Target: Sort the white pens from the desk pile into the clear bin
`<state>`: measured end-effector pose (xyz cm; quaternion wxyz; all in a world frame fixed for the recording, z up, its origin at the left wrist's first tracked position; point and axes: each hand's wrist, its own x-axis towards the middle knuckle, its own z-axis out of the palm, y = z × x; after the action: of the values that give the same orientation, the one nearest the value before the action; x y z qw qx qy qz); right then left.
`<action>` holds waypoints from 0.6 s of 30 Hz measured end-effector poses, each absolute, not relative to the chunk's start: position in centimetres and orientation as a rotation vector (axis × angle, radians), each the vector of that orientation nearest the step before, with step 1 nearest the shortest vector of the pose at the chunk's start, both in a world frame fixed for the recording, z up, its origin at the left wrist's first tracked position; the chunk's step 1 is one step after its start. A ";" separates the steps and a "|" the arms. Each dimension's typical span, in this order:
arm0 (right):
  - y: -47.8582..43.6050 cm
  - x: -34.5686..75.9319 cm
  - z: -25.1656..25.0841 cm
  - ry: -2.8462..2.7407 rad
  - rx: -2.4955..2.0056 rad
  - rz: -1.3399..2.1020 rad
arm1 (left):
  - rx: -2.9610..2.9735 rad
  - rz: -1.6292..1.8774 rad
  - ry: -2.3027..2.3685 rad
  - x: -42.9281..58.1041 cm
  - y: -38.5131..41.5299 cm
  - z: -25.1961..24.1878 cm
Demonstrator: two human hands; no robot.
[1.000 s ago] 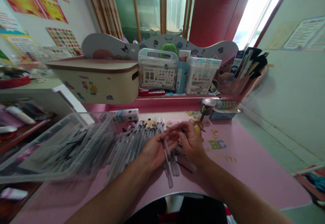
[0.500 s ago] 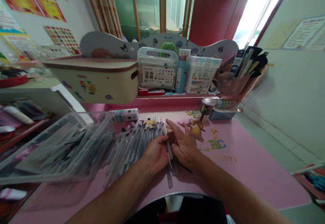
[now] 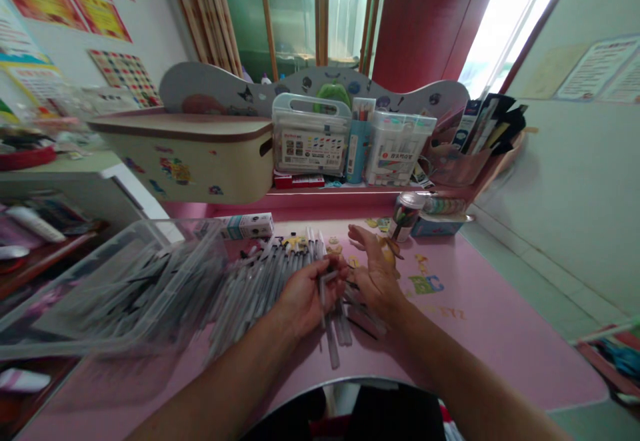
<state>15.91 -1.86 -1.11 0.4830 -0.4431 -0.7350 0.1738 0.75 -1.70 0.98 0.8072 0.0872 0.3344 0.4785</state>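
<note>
Desk (image 3: 500, 354) stretches roomily from right hand (image 3: 379, 281), fingers (image 3: 369, 242) apart, to its edge (image 3: 595, 387); left hand (image 3: 304, 299) clasps a pen tube (image 3: 323, 295).

At twelve o'clock stands a wood-framed window with greenish glass panes (image 3: 293, 24); at eleven, a brown patterned fabric curtain (image 3: 207, 14). A tall, flat dark-red panel (image 3: 425, 21) rises at one, beside a bright white window (image 3: 507, 21). A pale green wall (image 3: 575, 181) fills three; grey-green floor (image 3: 565, 314) shows at four.

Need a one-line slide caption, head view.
Left hand holds a slim clear tube beside a row of similar tubes on a pink desk; right hand open nearby.
</note>
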 end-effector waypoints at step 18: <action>-0.5 16.2 -2.0 -2.156 -1.388 0.300 | 1.088 1.406 1.381 -11.4 -2.0 13.3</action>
<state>16.18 -0.52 -2.01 0.2764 -0.5166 -0.8027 0.1116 -11.41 -1.98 13.25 0.4306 0.4360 0.5538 0.5637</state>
